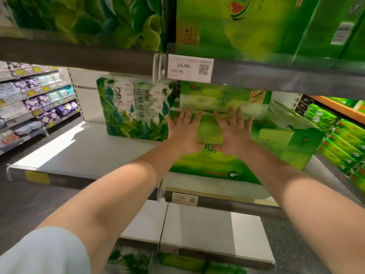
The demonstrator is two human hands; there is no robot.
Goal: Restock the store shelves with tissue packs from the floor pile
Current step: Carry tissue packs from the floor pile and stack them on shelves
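Landmark: the price tag (190, 68) reading 16.90, clipped to the rail of the upper shelf (79, 54).
Lower shelves: far below the tag, nearest to the camera, two white boards (207, 230) lay almost bare; green packs (183, 263) showed only partly under them.
Left hand: the left hand (184, 131) lay flat, below the tag, fingers straight and spread, pressing on the green tissue pack (227, 155) and grasping nothing.
Right hand: the right hand (235, 131) was flat in the same way, below and to the right of the tag, palm on the same pack.
Task thing: this pack stood on the middle shelf (83, 151), under the tag, near the front edge; I judged it was being pushed back.
Done: a leaf-printed pack (134, 109) already stood below and left of the tag; a second green pack (223, 97) stood behind the pushed one.
Left: much white board was free left of the tag, so I judged that many packs were missing.
Hidden: the floor pile was not in view; the pushed pack was blurred, its print unreadable; its rear contact could not be told.
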